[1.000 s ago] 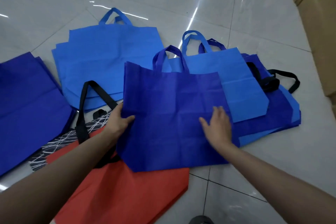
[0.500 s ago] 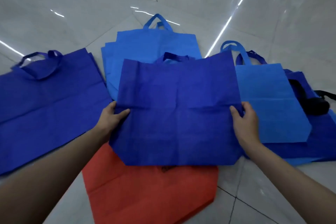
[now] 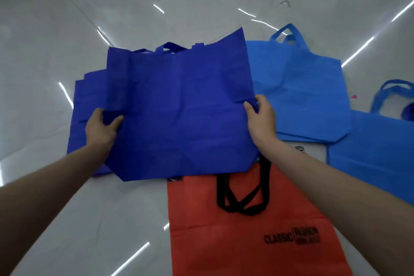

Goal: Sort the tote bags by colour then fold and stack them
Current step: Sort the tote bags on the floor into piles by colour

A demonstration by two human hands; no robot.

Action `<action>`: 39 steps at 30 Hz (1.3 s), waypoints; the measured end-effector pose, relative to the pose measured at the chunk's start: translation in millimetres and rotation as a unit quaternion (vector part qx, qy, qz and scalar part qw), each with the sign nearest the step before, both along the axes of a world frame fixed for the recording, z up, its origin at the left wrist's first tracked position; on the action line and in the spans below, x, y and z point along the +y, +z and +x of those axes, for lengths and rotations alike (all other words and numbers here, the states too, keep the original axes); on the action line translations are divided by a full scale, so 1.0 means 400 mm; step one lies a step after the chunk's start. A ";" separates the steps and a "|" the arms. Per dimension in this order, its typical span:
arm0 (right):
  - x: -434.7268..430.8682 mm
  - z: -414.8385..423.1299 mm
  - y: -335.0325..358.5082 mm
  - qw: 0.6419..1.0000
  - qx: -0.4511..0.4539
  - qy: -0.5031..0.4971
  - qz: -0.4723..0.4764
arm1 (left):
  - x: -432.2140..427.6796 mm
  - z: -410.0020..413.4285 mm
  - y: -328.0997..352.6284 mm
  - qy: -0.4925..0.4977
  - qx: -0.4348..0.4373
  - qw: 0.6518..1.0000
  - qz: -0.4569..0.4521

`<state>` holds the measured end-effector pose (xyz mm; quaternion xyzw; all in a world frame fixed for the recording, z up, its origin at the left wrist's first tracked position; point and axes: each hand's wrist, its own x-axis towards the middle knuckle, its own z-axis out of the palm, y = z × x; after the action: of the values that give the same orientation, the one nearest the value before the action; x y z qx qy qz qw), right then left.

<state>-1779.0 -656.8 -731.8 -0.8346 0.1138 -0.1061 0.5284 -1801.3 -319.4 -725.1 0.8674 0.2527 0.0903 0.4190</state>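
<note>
I hold a dark blue tote bag (image 3: 181,114) spread flat between both hands. My left hand (image 3: 100,126) pinches its left edge and my right hand (image 3: 261,119) pinches its right edge. It hangs just over a pile of dark blue bags (image 3: 80,105) whose edges show at its left. To the right lies a stack of light blue bags (image 3: 304,96) on the floor. Another light blue bag (image 3: 376,154) lies at the far right. An orange-red bag (image 3: 235,237) with black handles (image 3: 242,197) and black print lies near me.
Glossy grey floor tiles (image 3: 67,219) surround the bags, with light streaks reflected in them. A small patch of a white patterned bag (image 3: 311,152) peeks out beside my right forearm. A tiny pink scrap (image 3: 354,96) lies right of the light blue stack.
I have carried the dark blue bag to the left, over the dark blue pile. My view has swung left with it, so the light blue bags now lie on the right.
</note>
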 end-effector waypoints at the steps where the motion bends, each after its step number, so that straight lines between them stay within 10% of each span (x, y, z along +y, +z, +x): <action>1: 0.034 0.025 -0.003 1.000 -0.001 0.013 0.009 | 0.029 0.009 0.004 0.006 0.002 1.000 0.008; 8: 0.164 0.103 -0.072 0.995 0.096 0.012 -0.038 | 0.119 0.053 0.014 0.103 0.048 0.968 0.225; 11: 0.153 0.067 -0.113 0.981 0.055 0.077 -0.167 | 0.026 0.058 -0.030 -0.103 0.039 0.954 0.280; 15: 0.116 -0.008 -0.138 0.919 0.005 0.212 -0.332 | -0.163 0.038 -0.093 -0.466 0.043 0.826 0.315; 20: 0.023 -0.076 -0.127 0.885 -0.016 0.269 -0.380 | -0.288 0.018 -0.137 -0.515 0.178 0.748 0.378; 30: -0.415 -0.320 -0.122 0.940 0.076 0.032 -0.332 | -0.573 0.074 -0.035 -0.524 0.007 0.787 0.326; 39: -0.781 -0.544 -0.127 0.896 0.245 -0.177 -0.325 | -1.041 -0.094 -0.055 -0.564 0.034 0.819 0.096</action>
<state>-1996.8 -969.3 -782.6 -0.9255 0.3447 -0.0206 0.1559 -1838.8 -735.9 -746.9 0.8965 -0.2769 -0.1680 0.3022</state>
